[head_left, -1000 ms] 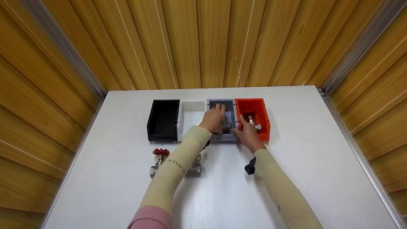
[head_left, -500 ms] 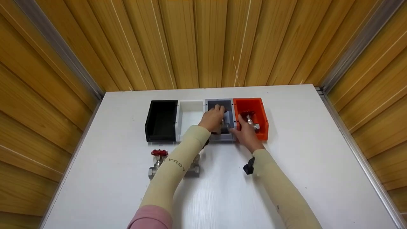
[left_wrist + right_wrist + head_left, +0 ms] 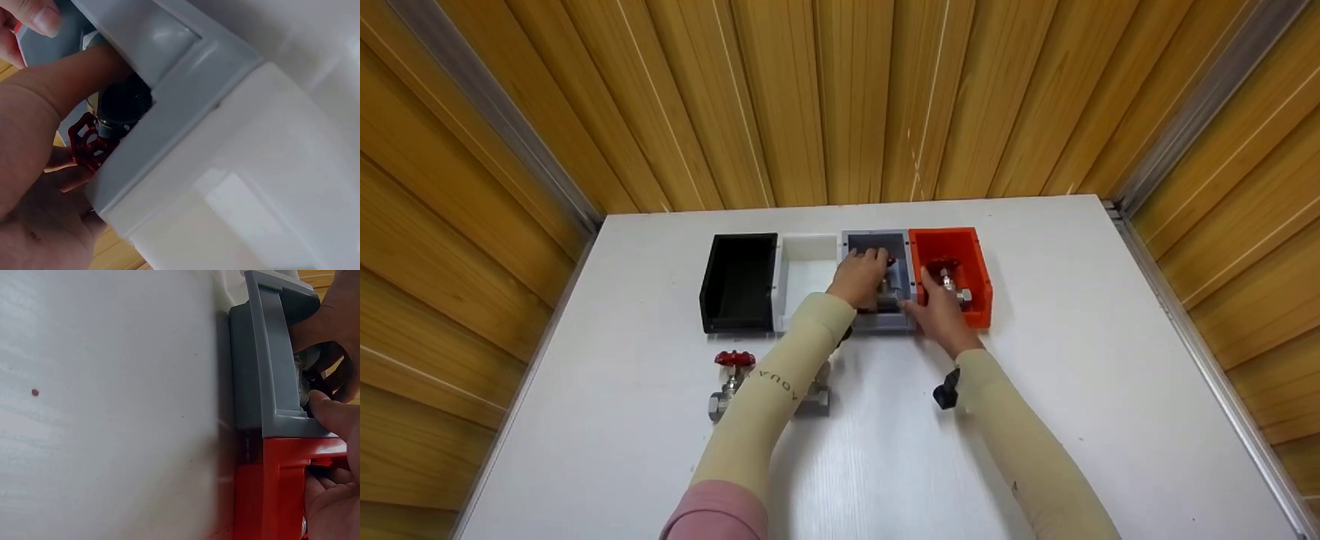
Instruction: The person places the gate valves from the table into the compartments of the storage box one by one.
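My left hand [image 3: 856, 279] reaches into the grey bin [image 3: 885, 324] and holds a metal valve [image 3: 889, 300] there. In the left wrist view the thumb lies across the valve body, with fingers behind its red handwheel [image 3: 89, 147]. My right hand [image 3: 945, 319] straddles the side where the grey bin meets the orange bin [image 3: 981, 289], thumb at the grey rim and fingers inside the orange one. It pinches the adjoining walls. A second valve with a red handwheel [image 3: 949, 282] lies in the orange bin beside my right fingers.
Left of the grey bin stand a white bin [image 3: 810, 274] and a black bin [image 3: 740, 281], joined in one row. Two more valves lie on the white table: a red-handled valve [image 3: 727, 386] and another valve [image 3: 817, 399], both partly behind my left forearm. Wood-patterned walls [image 3: 847, 105] enclose the table.
The valve in the grey bin has turned and shifted slightly under my left hand, and a bit of its red handwheel now shows. My right hand stays at the same walls.
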Motion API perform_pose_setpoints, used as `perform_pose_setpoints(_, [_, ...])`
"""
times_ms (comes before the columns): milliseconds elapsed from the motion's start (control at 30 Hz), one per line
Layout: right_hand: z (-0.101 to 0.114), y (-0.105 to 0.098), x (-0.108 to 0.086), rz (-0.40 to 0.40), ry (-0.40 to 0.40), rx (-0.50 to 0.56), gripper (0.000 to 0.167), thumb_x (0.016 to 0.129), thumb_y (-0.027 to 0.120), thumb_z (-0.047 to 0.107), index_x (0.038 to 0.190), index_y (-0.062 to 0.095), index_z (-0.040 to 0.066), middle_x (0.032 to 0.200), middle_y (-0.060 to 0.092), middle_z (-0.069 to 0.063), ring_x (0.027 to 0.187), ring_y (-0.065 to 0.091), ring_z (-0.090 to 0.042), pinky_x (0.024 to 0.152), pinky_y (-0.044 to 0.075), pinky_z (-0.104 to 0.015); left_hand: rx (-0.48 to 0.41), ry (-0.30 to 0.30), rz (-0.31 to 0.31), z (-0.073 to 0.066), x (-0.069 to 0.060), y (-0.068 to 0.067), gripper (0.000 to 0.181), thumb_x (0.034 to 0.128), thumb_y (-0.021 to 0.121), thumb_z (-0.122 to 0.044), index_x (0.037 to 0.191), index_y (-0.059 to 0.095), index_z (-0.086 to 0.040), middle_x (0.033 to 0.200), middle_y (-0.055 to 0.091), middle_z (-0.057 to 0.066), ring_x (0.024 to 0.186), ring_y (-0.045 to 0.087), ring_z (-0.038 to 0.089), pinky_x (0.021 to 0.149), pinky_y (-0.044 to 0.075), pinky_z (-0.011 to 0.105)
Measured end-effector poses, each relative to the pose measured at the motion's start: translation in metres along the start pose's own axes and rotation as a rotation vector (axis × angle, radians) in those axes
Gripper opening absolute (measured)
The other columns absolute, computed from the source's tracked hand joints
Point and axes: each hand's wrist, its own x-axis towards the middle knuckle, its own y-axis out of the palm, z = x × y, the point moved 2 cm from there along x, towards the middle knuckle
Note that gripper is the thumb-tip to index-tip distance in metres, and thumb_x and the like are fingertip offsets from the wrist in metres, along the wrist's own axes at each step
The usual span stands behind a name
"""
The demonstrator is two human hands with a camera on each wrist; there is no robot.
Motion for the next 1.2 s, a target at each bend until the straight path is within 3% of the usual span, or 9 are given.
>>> perform_pose_setpoints(467, [0.002, 0.001, -0.001, -0.003, 0.000, 0.015, 0.088, 0.090, 0.068, 0.031, 0.156, 0.011, 0.018, 0.162, 0.018, -0.012, 0.145, 0.025, -0.027, 0.118, 0.026, -0.047, 0.091, -0.025, 0.072, 0.003, 0.004, 0.008, 0.070, 0.0848, 0.069, -0.025, 0.144, 0.036, -0.004, 0.136, 0.057, 0.012, 0.128, 0.054, 0.023, 0.120, 0.025, 0.042])
perform_pose_setpoints(900, [0.003, 0.002, -0.003, -0.004, 0.018, 0.011, 0.089, 0.090, 0.068, 0.032, 0.156, 0.011, 0.019, 0.162, 0.017, -0.010, 0.147, 0.023, -0.029, 0.118, 0.025, -0.048, 0.037, -0.048, 0.068, 0.002, 0.004, 0.010, 0.063, 0.0881, 0.064, -0.021, 0.143, 0.037, -0.007, 0.137, 0.055, 0.012, 0.129, 0.052, 0.023, 0.121, 0.023, 0.043])
perform_pose_setpoints(1200, [0.003, 0.000, -0.003, -0.016, 0.005, -0.002, 0.089, 0.090, 0.068, 0.030, 0.156, 0.010, 0.019, 0.161, 0.019, -0.011, 0.146, 0.025, -0.029, 0.117, 0.026, -0.048, 0.036, -0.038, 0.042, 0.005, -0.001, -0.001, 0.068, 0.0856, 0.068, -0.019, 0.145, 0.037, -0.007, 0.140, 0.053, 0.013, 0.131, 0.050, 0.025, 0.119, 0.026, 0.045])
